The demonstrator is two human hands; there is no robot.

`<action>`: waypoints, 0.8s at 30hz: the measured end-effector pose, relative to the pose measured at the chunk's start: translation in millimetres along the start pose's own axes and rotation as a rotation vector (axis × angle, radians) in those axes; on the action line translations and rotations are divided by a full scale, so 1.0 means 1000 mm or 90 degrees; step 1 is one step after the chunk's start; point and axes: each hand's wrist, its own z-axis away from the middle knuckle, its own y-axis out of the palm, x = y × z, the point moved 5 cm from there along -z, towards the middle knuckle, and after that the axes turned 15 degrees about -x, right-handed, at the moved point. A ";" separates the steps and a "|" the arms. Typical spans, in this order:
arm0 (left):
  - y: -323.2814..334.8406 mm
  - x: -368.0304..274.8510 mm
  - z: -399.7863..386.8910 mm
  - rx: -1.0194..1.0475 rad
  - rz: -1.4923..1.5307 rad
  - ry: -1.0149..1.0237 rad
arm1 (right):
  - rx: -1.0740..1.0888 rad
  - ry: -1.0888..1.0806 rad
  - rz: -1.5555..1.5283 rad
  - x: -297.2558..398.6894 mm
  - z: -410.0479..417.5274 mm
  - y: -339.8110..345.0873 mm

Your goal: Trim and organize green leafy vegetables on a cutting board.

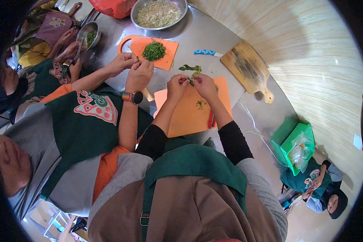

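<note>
My left hand (178, 86) and my right hand (205, 86) meet above an orange cutting board (187, 121), fingertips pinching a small green leafy sprig between them. More green leaves (193, 69) lie just beyond my fingers on the steel table. Small green bits (200, 104) rest on the board below my hands. A red-handled tool (211, 119), perhaps a knife, lies at the board's right side, partly hidden by my right forearm.
A co-worker's hands (136, 68) work close on the left, near an orange board (171, 48) with chopped greens (154, 50). A blue-handled knife (204, 52) touches a wooden board (245, 66). A metal bowl (183, 18) stands at the back, a green bin (286, 145) at right.
</note>
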 end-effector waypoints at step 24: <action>0.017 -0.021 0.050 -0.020 0.445 -0.458 | -0.053 0.392 -0.551 -0.008 0.036 -0.015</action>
